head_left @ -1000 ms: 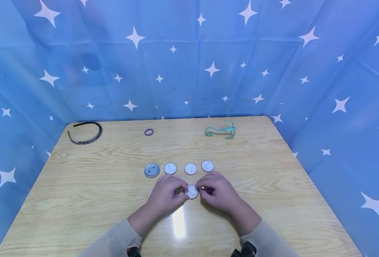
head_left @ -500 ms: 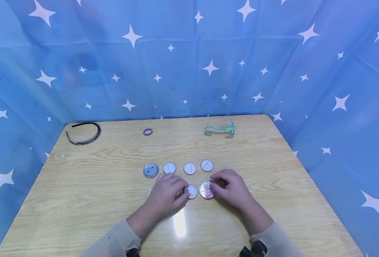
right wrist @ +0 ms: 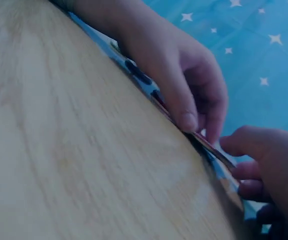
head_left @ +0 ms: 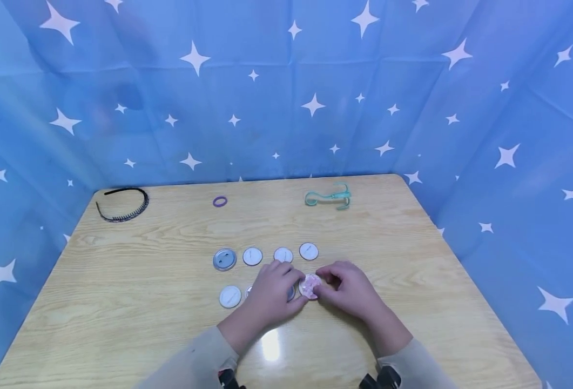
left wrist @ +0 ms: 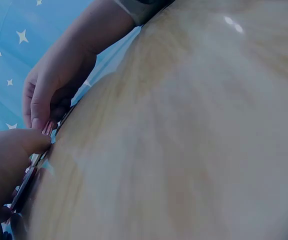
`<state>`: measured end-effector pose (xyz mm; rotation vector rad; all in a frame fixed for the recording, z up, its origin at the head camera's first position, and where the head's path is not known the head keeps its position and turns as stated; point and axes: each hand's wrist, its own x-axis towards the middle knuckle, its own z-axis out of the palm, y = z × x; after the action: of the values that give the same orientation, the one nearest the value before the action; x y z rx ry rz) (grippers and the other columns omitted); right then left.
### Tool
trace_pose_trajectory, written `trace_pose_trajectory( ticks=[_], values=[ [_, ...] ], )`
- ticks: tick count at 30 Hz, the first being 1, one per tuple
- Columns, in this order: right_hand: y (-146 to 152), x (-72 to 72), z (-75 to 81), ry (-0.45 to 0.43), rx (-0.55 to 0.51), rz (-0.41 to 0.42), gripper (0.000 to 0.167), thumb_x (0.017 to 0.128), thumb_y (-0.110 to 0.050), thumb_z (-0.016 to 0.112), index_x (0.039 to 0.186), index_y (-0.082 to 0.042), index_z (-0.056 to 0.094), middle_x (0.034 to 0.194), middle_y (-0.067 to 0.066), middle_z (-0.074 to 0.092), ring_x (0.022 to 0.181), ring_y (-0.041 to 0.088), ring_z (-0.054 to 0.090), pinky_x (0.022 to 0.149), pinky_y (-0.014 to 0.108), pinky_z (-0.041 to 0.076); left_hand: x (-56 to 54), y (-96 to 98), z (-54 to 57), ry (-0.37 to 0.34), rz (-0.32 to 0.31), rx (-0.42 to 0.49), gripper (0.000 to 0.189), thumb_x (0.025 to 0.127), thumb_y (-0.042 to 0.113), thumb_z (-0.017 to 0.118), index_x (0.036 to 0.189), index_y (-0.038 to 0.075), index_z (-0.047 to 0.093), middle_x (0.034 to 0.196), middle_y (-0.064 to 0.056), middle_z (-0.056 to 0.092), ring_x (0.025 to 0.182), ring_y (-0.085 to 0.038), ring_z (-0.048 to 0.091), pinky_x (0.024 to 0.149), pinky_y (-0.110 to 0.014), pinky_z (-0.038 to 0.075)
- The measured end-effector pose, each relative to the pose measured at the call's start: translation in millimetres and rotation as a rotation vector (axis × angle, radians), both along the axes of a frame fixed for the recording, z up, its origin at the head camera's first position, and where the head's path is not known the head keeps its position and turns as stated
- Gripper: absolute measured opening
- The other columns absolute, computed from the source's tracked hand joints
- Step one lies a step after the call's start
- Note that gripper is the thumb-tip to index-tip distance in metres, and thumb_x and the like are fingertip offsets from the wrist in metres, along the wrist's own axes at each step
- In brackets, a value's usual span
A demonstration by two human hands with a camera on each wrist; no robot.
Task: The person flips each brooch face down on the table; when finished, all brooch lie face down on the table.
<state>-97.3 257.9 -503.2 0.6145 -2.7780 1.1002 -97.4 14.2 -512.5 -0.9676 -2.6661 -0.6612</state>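
A round pin badge with a pink printed face [head_left: 309, 286] lies tilted between my hands, at the right end of the nearer row. My right hand [head_left: 349, 289] pinches its right edge between thumb and fingers. My left hand [head_left: 277, 292] has thumb and index finger on its left edge. In the right wrist view the badge shows as a thin disc [right wrist: 216, 152] between both hands' fingertips. A white-backed badge [head_left: 230, 296] lies left of my left hand. Other badges in this row are mostly hidden under the left hand.
Behind, a row holds a larger silver-backed badge [head_left: 224, 259] and white-backed badges [head_left: 253, 256], [head_left: 308, 251]. Along the table's far edge lie a dark toothed headband [head_left: 126, 216], a purple ring [head_left: 220, 201] and a teal hooked item [head_left: 330, 197]. A starred blue curtain [head_left: 247, 97] hangs behind.
My left hand has moved right, off a white-backed badge and onto the edge of the pink badge. The right hand first drew back right, leaving the pink face showing, and stays at that badge.
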Motion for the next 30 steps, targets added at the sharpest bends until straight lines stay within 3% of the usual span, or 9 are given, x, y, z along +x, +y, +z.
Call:
trace_pose_trajectory(
  ticks=[7, 13, 21, 30],
  values=[
    [-3.3, -0.1, 1.7, -0.062, 0.037, 0.003, 0.028, 0.083, -0.024, 0.091, 0.109, -0.018, 0.082, 0.087, -0.01, 0.063, 0.084, 0.012, 0.055, 0.076, 0.031, 0.047, -4.6, 7.8, -3.5, -0.046, 0.03, -0.029, 0.045, 0.092, 0.052, 0.076, 0.124, 0.02, 0.074, 0.112, 0.007, 0.069, 0.104, -0.017, 0.058, 0.092, -0.04, 0.048],
    [-2.6, 0.3, 4.3, -0.082, 0.04, -0.008, 0.028, 0.083, -0.023, 0.092, 0.109, -0.018, 0.081, 0.087, -0.011, 0.063, 0.085, 0.012, 0.054, 0.076, 0.031, 0.046, -6.0, 6.6, -4.3, -0.055, 0.026, 0.01, 0.045, 0.093, 0.049, 0.077, 0.127, 0.02, 0.074, 0.113, 0.007, 0.071, 0.104, -0.017, 0.057, 0.093, -0.039, 0.047],
    [-2.8, 0.0, 6.7, -0.138, 0.027, -0.035, 0.028, 0.084, -0.023, 0.093, 0.109, -0.019, 0.082, 0.087, -0.012, 0.063, 0.087, 0.013, 0.054, 0.078, 0.031, 0.046, -5.7, 7.2, -2.4, -0.163, 0.048, 0.044, 0.049, 0.092, 0.05, 0.08, 0.132, 0.022, 0.074, 0.101, 0.014, 0.065, 0.097, -0.011, 0.052, 0.091, -0.035, 0.043],
    [-2.6, -0.7, 6.7, -0.158, -0.005, -0.057, 0.028, 0.082, -0.021, 0.094, 0.107, -0.02, 0.082, 0.086, -0.013, 0.063, 0.087, 0.014, 0.055, 0.078, 0.032, 0.046, -7.4, 9.9, -2.7, -0.23, 0.076, 0.08, 0.048, 0.09, 0.05, 0.083, 0.13, 0.025, 0.074, 0.093, 0.02, 0.06, 0.092, -0.009, 0.05, 0.091, -0.035, 0.042]
  ],
)
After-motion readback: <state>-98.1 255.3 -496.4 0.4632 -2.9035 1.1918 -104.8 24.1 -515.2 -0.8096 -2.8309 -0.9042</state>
